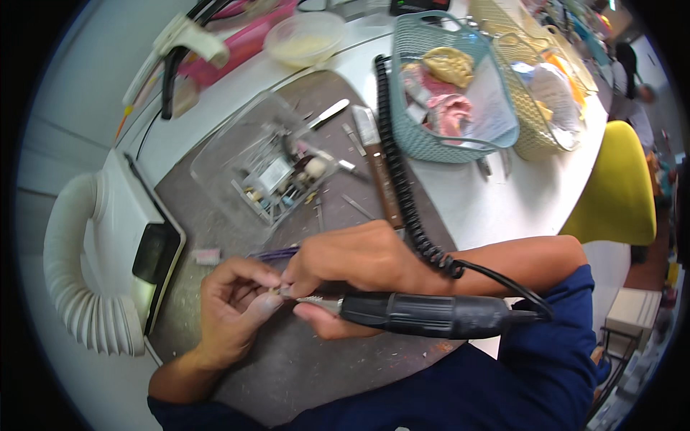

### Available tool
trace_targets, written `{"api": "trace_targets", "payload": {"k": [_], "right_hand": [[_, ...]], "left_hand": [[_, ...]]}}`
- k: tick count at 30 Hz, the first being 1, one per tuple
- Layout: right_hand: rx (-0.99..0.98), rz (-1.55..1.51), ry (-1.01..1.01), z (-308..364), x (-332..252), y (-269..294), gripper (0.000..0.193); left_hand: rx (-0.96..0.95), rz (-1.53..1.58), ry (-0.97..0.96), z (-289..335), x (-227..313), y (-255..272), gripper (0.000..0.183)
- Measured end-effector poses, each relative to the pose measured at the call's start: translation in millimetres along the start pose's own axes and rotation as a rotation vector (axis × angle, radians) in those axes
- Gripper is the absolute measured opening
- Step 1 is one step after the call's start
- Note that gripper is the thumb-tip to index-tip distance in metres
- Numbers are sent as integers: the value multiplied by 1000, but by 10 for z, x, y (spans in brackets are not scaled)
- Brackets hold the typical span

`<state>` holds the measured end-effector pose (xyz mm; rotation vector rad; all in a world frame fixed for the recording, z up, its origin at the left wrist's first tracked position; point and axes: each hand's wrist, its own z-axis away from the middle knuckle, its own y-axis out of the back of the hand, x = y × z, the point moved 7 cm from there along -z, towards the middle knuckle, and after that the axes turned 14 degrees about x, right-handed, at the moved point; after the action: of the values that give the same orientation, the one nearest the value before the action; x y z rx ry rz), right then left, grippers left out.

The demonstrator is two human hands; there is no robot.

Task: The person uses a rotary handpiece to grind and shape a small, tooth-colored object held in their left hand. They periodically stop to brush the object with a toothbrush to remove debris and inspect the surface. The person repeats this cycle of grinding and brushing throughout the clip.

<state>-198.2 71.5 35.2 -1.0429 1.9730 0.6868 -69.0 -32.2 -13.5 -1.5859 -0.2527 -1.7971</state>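
My right hand (359, 262) is wrapped round a black rotary handpiece (424, 314) with a metal nose, held nearly level. Its tip points left, to the fingers of my left hand (237, 305). Between that thumb and fingertips sits a small pale piece (274, 290), mostly covered and too small to name. The fingertips of both hands meet around it, close to the handpiece's tip. A black coiled cord (402, 158) runs across my right forearm, and a thinner cable bends round to the handpiece's rear end.
Beyond my hands lies a clear plastic box (223, 154) of small burs and polishing bits. Around it are a knife (328, 115) and a brown-handled tool (381, 169). At left stands a white unit with a ribbed hose (68, 273). A blue basket (460, 151) and a yellow basket (535, 144) stand at back right.
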Motion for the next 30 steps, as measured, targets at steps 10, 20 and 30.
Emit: {"api": "trace_targets", "payload": {"k": [10,20,30], "right_hand": [[-13,-50,49,2,44,-113,23],[-21,-43,25,17,64,-120,22],[-44,-37,-6,10,15,-83,17]], "left_hand": [[-51,-8,-43,62,11,44,19],[-32,-32,-24,74,21,47,19],[66,-76,-25,79,2,78,18]]}}
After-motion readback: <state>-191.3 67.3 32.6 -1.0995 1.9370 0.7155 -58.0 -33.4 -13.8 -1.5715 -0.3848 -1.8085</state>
